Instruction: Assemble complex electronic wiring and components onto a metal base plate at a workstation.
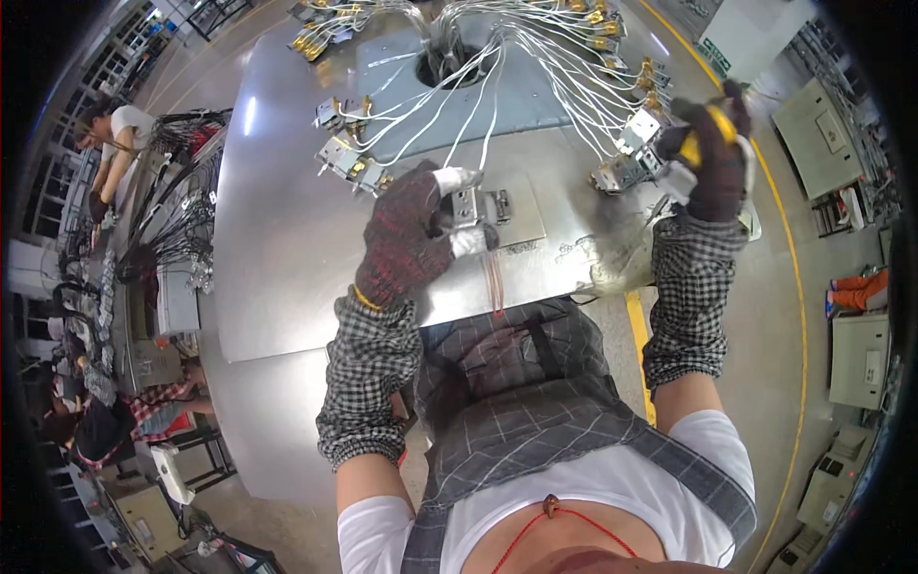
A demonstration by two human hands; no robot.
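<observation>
My left hand (pixel 406 234), in a dark red and black knit glove with white fingertips, grips a small metal block-shaped fixture (pixel 467 209) over the near middle of the metal table. Thin reddish strands (pixel 495 283) hang below it at the table's front edge. Raised at the table's right side, my right hand (pixel 715 177) is gloved too and looks closed. A yellow piece (pixel 708 139) shows at its fingers, but blur hides what it is. Just left of that hand sit metal fixtures (pixel 626 172) at the ends of white cables.
White cables (pixel 559 72) fan out from a round hole (pixel 454 69) in the grey centre plate (pixel 521 105) to several metal fixtures. More fixtures (pixel 349 158) lie left of my left hand. Co-workers (pixel 124 139) are at the far left. Pale cabinets (pixel 818 134) stand at right.
</observation>
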